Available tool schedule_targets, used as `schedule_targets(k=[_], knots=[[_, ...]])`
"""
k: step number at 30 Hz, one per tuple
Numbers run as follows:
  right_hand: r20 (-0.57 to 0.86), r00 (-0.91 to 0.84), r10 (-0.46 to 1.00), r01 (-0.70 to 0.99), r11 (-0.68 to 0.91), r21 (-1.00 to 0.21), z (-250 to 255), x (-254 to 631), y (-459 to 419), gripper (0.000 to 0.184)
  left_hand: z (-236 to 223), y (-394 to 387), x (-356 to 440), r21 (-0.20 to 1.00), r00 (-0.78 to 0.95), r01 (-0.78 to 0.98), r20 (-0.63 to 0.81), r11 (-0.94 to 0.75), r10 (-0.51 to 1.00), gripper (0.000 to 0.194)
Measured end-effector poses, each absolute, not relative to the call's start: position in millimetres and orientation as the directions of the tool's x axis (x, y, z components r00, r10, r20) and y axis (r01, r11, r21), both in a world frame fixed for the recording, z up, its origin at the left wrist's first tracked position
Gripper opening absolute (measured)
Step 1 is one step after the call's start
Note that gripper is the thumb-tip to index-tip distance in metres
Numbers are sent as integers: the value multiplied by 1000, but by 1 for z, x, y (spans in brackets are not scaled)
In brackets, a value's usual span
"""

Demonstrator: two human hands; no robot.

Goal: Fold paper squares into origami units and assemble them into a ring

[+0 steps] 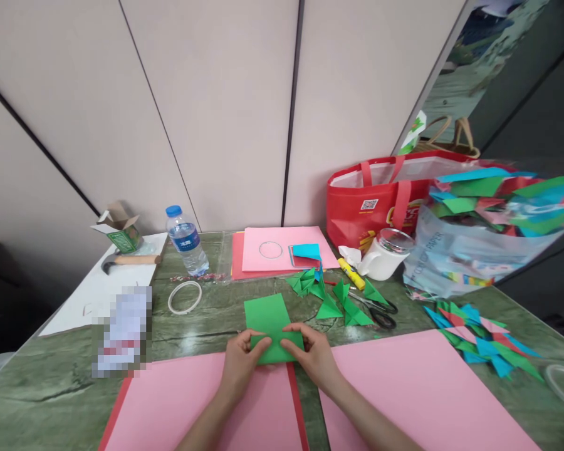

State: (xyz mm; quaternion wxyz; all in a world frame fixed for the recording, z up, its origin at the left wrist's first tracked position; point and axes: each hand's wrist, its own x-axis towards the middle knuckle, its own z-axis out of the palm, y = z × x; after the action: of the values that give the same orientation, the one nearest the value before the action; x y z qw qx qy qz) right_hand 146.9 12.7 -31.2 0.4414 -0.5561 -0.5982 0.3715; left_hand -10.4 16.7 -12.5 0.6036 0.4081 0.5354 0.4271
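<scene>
A sheet of green paper (267,314) is held between my two hands, its near end folded up toward me. My left hand (242,357) pinches the left end of the folded strip, thumb on top. At the strip's right end, my right hand (313,352) grips the same way. Below my hands lie large pink sheets (404,382) with a red edge showing under the left one. Just beyond, folded green paper pieces (329,307) lie loosely beside black-handled scissors (380,312).
A water bottle (186,241), a white ring (185,297) and a hammer (131,260) are on the left. Toward the right stand a white mug (386,255), a red bag (352,213) and a plastic bag of folded papers (455,250). More folded pieces (484,341) lie in front.
</scene>
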Motion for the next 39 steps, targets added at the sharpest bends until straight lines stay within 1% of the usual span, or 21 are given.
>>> schedule_targets(k=[5,15,21,28,31,35,39], knots=[[77,0,997,338,73,-938,-37,146,15,21,-14,21,-12,944,62,-35,-324,327,944,28],[28,21,999,330,20,-944,-39,146,16,21,-14,19,-11,937,35,-34,-346,347,938,27],[41,18,999,321,33,-946,-38,147,16,23,-13,20,-9,935,62,-65,-345,348,937,27],[30,0,1000,297,29,-955,-42,149,18,24,-17,20,-7,961,32,-21,-275,275,961,24],[43,6,999,314,39,-949,-42,148,17,24,-17,19,-9,970,54,-7,-243,244,968,24],[53,17,998,363,43,-931,-38,146,13,22,-14,18,-8,959,16,-17,-282,283,959,27],[71,9,997,372,63,-926,-34,147,11,20,-12,18,-6,953,30,-40,-300,301,953,28]])
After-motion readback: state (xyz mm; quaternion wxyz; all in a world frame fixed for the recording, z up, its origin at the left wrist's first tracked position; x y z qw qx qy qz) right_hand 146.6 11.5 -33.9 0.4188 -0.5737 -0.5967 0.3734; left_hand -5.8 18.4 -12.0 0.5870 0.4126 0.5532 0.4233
